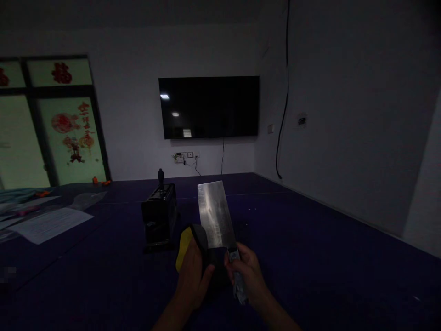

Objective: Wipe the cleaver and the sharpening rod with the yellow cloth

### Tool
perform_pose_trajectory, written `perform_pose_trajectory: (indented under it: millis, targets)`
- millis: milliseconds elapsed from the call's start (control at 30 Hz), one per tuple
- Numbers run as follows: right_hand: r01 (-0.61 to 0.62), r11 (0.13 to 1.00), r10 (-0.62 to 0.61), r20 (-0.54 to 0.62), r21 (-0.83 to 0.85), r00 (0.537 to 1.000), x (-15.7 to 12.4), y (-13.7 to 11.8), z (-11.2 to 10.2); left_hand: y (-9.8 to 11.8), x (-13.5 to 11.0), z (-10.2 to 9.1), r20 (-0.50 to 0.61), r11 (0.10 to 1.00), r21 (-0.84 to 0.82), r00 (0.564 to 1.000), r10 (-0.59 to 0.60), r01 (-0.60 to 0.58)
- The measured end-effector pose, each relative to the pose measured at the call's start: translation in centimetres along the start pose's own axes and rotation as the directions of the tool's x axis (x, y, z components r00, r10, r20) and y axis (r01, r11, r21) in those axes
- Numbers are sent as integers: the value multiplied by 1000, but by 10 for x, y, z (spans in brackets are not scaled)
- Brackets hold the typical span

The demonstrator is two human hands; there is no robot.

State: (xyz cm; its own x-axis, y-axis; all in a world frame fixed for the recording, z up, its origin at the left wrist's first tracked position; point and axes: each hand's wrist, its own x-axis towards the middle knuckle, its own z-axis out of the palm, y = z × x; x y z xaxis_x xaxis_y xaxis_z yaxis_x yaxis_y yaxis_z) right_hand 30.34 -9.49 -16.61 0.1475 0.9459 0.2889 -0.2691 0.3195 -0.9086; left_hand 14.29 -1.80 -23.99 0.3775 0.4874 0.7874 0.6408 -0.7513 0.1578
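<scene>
A cleaver with a broad, shiny blade stands tilted up in front of me. My right hand is closed around its grey, patterned handle. In my left hand is a yellow and dark grey cloth, bunched beside the lower left edge of the blade. Whether the cloth touches the metal I cannot tell. Just beyond my left hand, a black knife block sits on the purple-blue surface, a single black handle sticking up from its top.
White printed sheets and clear plastic lie at the left, with small orange items farther back. A television hangs on the far wall. A black cable runs down the right wall. The room is dim.
</scene>
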Motion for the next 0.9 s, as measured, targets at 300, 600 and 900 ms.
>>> perform_pose_trajectory:
  millis: [300, 600, 900]
  targets:
    - [20, 1000, -21, 8, 8, 1000, 1, 2, -1, 3, 4, -2, 10, 998, -48, 999, -44, 44]
    - [-27, 999, 28, -25, 24, 999, 3, 3, -1, 15, 15, -9, -22, 994, -18, 994, -108, 108]
    - [-25, 1000, 25, -50, 5, 998, 3, 4, 0, 22, 23, -18, 4, 993, -79, 996, -88, 88]
